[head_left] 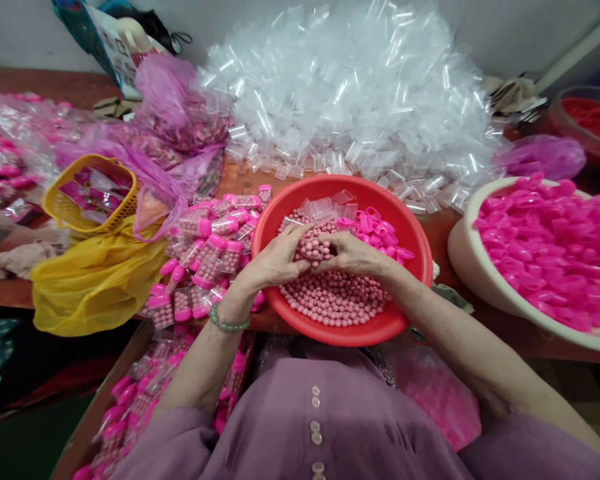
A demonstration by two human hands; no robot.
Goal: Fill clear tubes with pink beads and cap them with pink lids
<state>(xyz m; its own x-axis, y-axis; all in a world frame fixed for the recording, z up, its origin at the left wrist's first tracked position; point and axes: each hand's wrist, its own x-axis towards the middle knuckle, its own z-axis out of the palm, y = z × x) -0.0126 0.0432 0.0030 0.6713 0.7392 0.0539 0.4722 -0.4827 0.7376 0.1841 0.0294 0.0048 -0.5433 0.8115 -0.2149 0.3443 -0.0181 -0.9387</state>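
Over the red basin (417,267), my left hand (282,257) and my right hand (353,255) come together with fingers curled around a cluster of pink beads (314,245). Whether a clear container sits among those beads, I cannot tell. Below my hands, many more loose pink beads (337,299) cover the basin's bottom. Several clear plastic containers (330,205) lie at the far inner side of the basin. Bright pink plastic caps (377,230) are heaped beside them on the right. My fingertips are partly hidden by the beads.
A large heap of clear containers (350,93) lies behind the basin. Bead-filled containers with pink caps (210,257) are piled to its left. At right stands a white tub (463,233) of pink caps. A yellow basket (55,200) and yellow bag (97,283) are at left.
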